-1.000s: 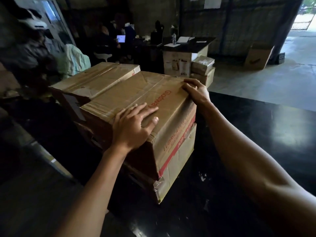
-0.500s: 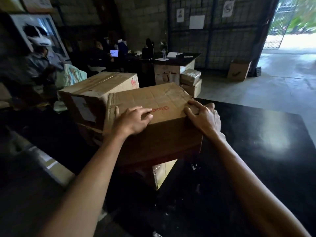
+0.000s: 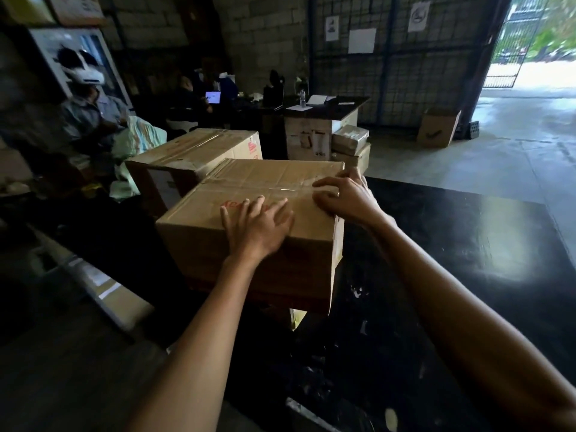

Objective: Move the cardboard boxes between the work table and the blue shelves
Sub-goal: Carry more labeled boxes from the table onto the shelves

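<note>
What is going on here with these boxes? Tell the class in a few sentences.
A person has both hands on the top cardboard box of a stack at the edge of the black work table. The left hand lies flat on its near top edge; the right hand curls at its right corner. A second taped box sits behind it. No blue shelves are in view.

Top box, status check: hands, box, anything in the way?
Left hand flat on top box; right hand curled over its far right edge. Second box close behind-left.
</note>
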